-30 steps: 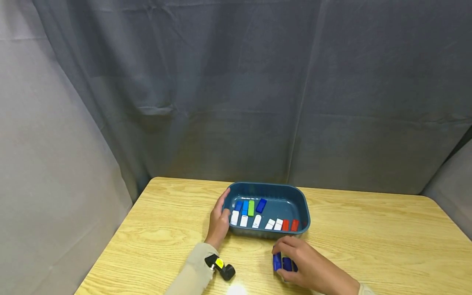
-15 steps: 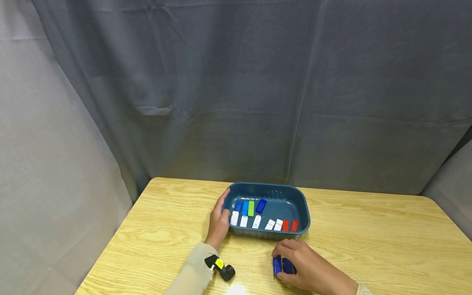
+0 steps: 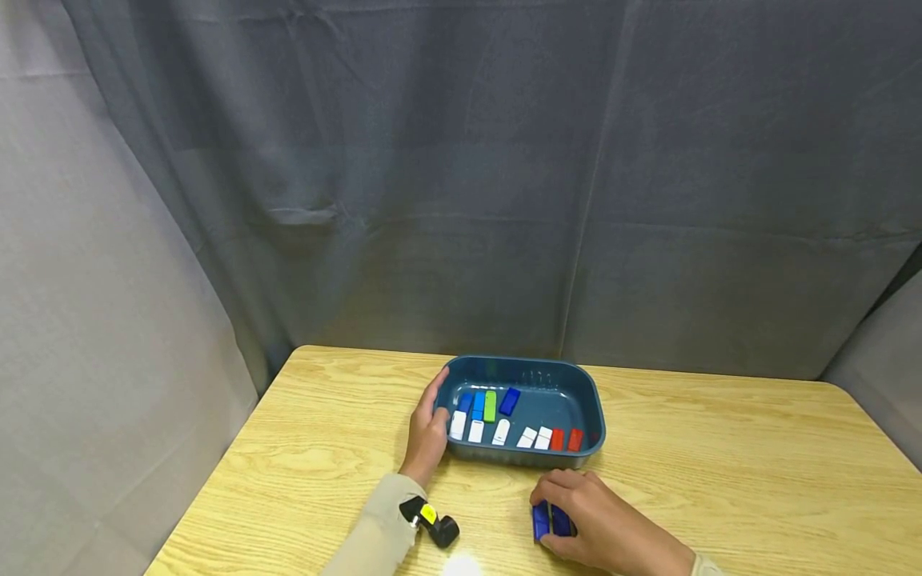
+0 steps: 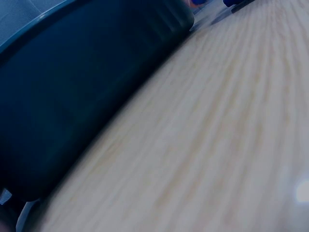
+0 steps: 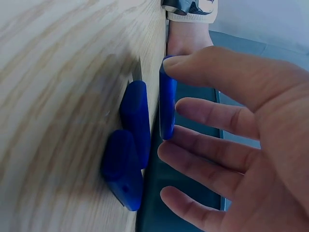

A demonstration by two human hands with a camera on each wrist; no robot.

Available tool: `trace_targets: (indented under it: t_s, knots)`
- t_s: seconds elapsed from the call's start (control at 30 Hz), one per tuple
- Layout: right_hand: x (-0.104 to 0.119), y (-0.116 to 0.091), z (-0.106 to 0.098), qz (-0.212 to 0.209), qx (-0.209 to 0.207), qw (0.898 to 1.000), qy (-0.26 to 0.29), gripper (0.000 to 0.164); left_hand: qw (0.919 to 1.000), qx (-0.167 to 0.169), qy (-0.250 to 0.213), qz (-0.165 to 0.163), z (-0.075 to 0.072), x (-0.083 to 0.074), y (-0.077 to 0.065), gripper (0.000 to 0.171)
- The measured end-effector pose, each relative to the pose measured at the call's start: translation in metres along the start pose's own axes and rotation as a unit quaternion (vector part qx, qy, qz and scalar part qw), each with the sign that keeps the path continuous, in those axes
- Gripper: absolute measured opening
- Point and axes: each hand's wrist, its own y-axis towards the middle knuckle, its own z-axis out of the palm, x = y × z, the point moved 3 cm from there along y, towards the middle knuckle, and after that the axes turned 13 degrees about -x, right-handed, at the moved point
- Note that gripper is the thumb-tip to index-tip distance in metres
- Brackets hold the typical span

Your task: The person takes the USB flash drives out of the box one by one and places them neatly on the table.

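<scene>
My left hand (image 3: 426, 436) grips the left end of a dark teal plastic tray (image 3: 533, 458), fingers along the outer wall and thumb at the rim. My right hand (image 3: 594, 516) is low over the table in front of the tray. In the right wrist view its thumb and fingertips pinch a dark blue USB stick (image 5: 167, 99) at its two ends. Two more dark blue USB sticks, one nearer the held one (image 5: 135, 118) and one overlapping it (image 5: 121, 169), lie on the wood beside the fingers. From the head, the right hand partly covers this group.
Inside the tray lie several USB sticks: white (image 3: 501, 433), red (image 3: 575, 439), blue (image 3: 510, 402) and green (image 3: 490, 406). A black camera mount (image 3: 432, 524) juts from the left sleeve. The wooden table (image 3: 720, 464) meets a grey curtain (image 3: 461, 200) behind.
My right hand has shifted slightly toward me, the blue USB stick at its fingertips sliding with it. The sticks under the palm are more hidden now. The left hand and tray stay put.
</scene>
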Motion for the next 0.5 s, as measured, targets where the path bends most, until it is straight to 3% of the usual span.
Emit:
trace_targets:
  t_s: [0.23,0.5]
  knots:
    - [0.0006,0.0001,0.0017,-0.002,-0.003,1.000,-0.013,0.026,0.9999,-0.003,-0.014,0.002,0.0005,0.0011,0.0003,0.063]
    - [0.0006,-0.0004,0.0049,-0.006,-0.001,1.000,-0.017,0.025,1.0000,-0.004,0.001,0.004,0.0012,0.0012,0.0005,0.064]
